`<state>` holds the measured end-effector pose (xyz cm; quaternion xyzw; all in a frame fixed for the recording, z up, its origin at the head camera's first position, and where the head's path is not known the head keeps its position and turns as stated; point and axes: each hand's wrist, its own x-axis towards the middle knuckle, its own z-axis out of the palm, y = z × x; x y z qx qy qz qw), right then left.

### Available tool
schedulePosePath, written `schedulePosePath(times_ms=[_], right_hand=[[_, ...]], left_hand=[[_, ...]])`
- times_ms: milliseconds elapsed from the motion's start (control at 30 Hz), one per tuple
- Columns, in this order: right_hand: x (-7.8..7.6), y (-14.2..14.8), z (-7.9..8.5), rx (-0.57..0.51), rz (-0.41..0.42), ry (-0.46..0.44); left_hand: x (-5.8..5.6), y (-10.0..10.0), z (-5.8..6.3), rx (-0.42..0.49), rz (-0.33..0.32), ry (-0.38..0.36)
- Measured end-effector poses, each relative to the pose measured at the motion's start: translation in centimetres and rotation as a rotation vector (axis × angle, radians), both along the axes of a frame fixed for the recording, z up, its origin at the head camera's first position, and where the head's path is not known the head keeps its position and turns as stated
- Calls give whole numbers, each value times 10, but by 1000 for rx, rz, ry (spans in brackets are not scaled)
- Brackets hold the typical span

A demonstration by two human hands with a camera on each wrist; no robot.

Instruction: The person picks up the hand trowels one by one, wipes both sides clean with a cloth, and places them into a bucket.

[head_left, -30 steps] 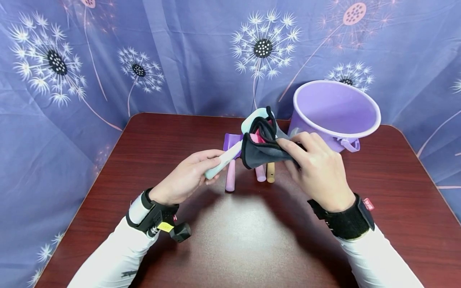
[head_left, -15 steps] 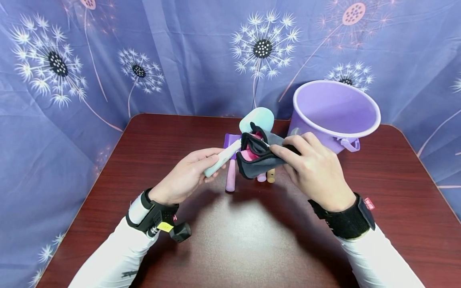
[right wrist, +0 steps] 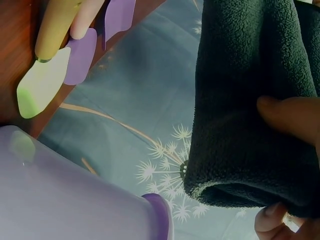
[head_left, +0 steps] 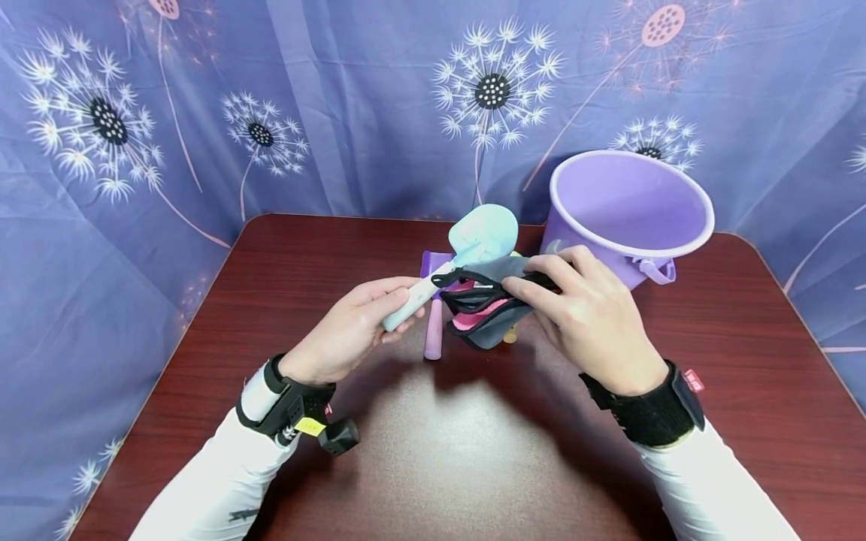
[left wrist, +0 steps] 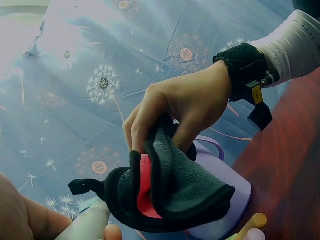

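Note:
My left hand (head_left: pixel 352 324) grips the pale handle of a small light-blue toy shovel (head_left: pixel 483 229), whose rounded blade points up and away. My right hand (head_left: pixel 588 315) pinches a grey cloth (head_left: pixel 502 326) with black edging and pink showing in its folds. The cloth hangs beside the shovel, and its black loop lies against the upper handle in the head view. In the left wrist view the cloth (left wrist: pixel 192 192) droops below my right fingers. Fleecy dark folds of the cloth (right wrist: pixel 240 100) fill the right side of the right wrist view, with the thumb pressed on them.
A purple bucket (head_left: pixel 629 207) stands at the back right of the dark red table (head_left: pixel 284 263). Behind the cloth lie a purple shovel (head_left: pixel 433 264) with a pink handle and a yellow-handled tool (head_left: pixel 510 335). Another purple blade (right wrist: pixel 82 57) shows beside the yellow-handled tool. A flowered curtain hangs behind.
The cloth has come down off the shovel's blade and toward me, so the whole blade now shows. Its folds have shifted in my right hand. My left hand has hardly moved.

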<state>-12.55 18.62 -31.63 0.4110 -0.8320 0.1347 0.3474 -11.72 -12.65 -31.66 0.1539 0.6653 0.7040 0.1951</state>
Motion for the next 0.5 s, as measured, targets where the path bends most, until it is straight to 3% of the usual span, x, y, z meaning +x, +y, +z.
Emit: schedulePosePath(times_ms=[500], right_hand=[[-3, 13, 6, -41, -101, 2]], left_hand=[[1, 0, 3, -25, -21, 20]])
